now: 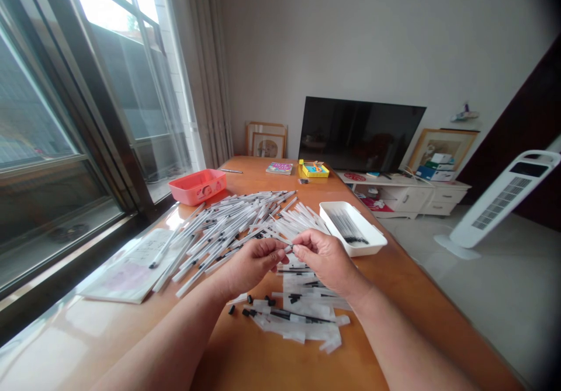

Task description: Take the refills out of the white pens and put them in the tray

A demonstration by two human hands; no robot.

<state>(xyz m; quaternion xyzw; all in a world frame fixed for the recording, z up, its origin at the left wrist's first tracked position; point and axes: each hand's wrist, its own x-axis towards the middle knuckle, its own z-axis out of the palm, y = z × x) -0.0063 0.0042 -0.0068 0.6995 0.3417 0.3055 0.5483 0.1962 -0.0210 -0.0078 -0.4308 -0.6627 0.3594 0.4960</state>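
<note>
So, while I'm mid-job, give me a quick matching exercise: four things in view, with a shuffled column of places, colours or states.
Things:
1. white plastic tray
2. open plastic bin with printed pictures
3. tower fan
4. television

Matches:
A. standing on the floor
B. large blank, black screen
C. red, near the window
D. holding slim, black-ended pens or refills

Pairs: 1-D, 2-C, 3-A, 4-B

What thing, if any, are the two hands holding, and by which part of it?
Left hand and right hand meet at a small piece, apparently pinching it; it is mostly covered, so its held part cannot be told.
</note>
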